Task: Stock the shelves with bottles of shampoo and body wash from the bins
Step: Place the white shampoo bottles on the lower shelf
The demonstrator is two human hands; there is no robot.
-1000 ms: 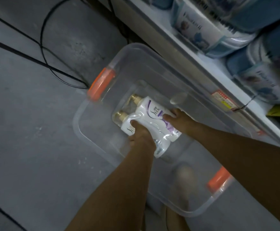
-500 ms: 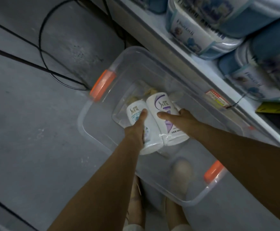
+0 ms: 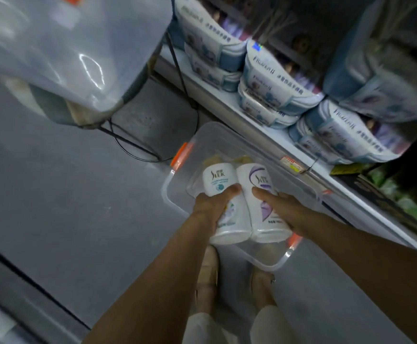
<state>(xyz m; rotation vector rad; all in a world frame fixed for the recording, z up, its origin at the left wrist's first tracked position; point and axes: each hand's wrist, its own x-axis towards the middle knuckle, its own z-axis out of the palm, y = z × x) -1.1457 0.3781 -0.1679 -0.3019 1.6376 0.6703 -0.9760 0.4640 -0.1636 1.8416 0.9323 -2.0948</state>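
While my left grip (image 3: 215, 207) and right grip (image 3: 283, 207), both closed round the shampoo bottles (image 3: 216, 178), hold them over the bin (image 3: 167, 194), the pick-up looks done; next, a carry to the shelf (image 3: 259, 139).

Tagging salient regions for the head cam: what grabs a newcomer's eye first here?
The pair of white bottles, centre frame, gripped by the left hand and right hand over the clear bin on the floor. Next, the blue-and-white packs stacked on the shelf at upper right.
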